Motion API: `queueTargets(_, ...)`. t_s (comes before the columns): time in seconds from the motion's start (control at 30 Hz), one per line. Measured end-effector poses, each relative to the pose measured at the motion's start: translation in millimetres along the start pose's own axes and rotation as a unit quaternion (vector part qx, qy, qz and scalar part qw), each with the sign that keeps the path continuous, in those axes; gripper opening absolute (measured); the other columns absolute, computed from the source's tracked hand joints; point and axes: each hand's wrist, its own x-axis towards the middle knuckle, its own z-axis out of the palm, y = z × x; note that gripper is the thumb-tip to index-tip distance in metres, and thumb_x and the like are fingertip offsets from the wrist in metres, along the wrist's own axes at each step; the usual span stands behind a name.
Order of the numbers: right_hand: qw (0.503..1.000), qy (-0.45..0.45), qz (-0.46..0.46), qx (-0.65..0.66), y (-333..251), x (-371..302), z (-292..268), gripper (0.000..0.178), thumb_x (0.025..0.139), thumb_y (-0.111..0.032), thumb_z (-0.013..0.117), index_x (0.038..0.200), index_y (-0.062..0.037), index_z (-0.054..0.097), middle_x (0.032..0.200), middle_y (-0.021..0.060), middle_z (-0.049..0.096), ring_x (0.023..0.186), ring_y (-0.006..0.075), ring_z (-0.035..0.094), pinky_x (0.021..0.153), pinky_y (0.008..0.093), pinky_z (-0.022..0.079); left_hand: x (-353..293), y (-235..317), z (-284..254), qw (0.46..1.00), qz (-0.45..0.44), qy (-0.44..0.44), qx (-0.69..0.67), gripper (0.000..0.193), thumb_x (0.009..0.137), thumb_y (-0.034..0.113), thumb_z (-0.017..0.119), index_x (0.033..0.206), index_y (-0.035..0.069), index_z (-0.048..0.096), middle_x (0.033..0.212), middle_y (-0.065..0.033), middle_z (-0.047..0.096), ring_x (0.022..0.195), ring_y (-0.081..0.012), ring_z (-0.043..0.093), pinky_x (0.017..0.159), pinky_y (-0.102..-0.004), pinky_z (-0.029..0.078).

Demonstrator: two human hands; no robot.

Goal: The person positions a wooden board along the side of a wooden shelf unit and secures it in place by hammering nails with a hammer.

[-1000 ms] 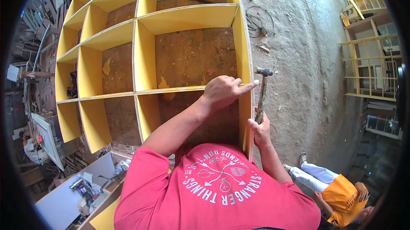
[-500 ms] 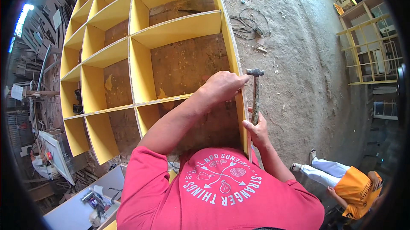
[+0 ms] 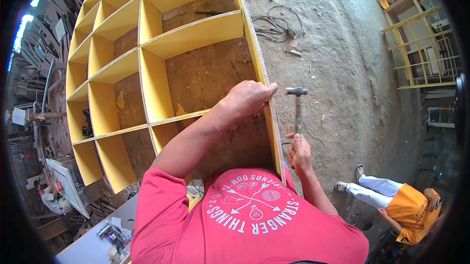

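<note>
A large yellow wooden shelf unit (image 3: pixel 203 33), divided into square compartments, stands in front of me and to the left. My left hand (image 3: pixel 248 98) reaches across it, closed at the outer face of its right side board (image 3: pixel 260 63). A thin nail (image 3: pixel 280 94) appears to stick out from those fingers toward the hammer. My right hand (image 3: pixel 299 153) is wrapped round the lower handle of a hammer (image 3: pixel 298 109), outside the board. The hammer stands nearly upright, its metal head a short way right of my left fingertips, not touching them.
A coiled dark cable (image 3: pixel 279 24) lies on the dusty floor (image 3: pixel 338 68) beyond the shelf. At the right is a person in an orange top (image 3: pixel 413 210). Yellow frames (image 3: pixel 423 48) stand far right. Scrap wood (image 3: pixel 58 68) piles up far left; tools lie on a white surface (image 3: pixel 85 244) lower left.
The hammer head has drawn back to the right, away from my left fingers, and my right hand has moved off the board's edge. My left hand keeps its place at the board.
</note>
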Motion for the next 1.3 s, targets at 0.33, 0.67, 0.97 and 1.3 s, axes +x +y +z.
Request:
queueTargets(0.33, 0.994, 0.019, -0.048, -0.099, 3, -3, -9, 0.046, 0.114, -0.049, 0.043, 0.112, -0.0055, 0.058, 0.06, -0.0036, 0.041, 0.037, 0.0069, 0.031, 0.032, 0.0272, 0.026, -1, 3, 7, 1.0, -0.018, 0.008, 0.021, 0.025, 0.089, 0.01, 0.068, 0.11, 0.004, 0.056, 0.075, -0.0208, 0.071, 0.074, -0.0415, 0.074, 0.066, -0.0535, 0.059)
queueTargets(0.67, 0.993, 0.074, -0.083, -0.038, 4, 0, -15, 0.043, 0.112, -0.048, 0.048, 0.112, -0.0056, 0.055, 0.057, -0.0044, 0.039, 0.038, 0.0061, 0.032, 0.032, 0.0267, 0.026, 0, 2, 8, 0.998, 0.003, 0.046, 0.05, 0.013, 0.096, 0.011, 0.062, 0.104, 0.003, 0.057, 0.07, -0.017, 0.071, 0.071, -0.0354, 0.076, 0.061, -0.0486, 0.061)
queueTargets(0.97, 0.998, 0.046, -0.044, -0.004, 5, -5, -5, 0.041, 0.114, -0.044, 0.047, 0.105, -0.0051, 0.057, 0.059, -0.0053, 0.037, 0.038, 0.0062, 0.032, 0.032, 0.0266, 0.029, 1, 6, 5, 0.999, -0.015, 0.03, 0.031, 0.022, 0.09, 0.01, 0.067, 0.109, 0.004, 0.059, 0.077, -0.0216, 0.072, 0.075, -0.0402, 0.075, 0.068, -0.0536, 0.059)
queueTargets(1.3, 0.985, -0.052, -0.076, -0.144, 23, 2, -19, 0.041, 0.113, -0.045, 0.051, 0.097, -0.0074, 0.056, 0.055, -0.004, 0.041, 0.039, 0.0064, 0.035, 0.036, 0.0291, 0.027, -1, 13, -2, 0.998, -0.053, 0.029, -0.007, 0.028, 0.093, 0.014, 0.065, 0.12, 0.007, 0.063, 0.082, -0.0246, 0.072, 0.08, -0.0432, 0.073, 0.073, -0.0552, 0.059)
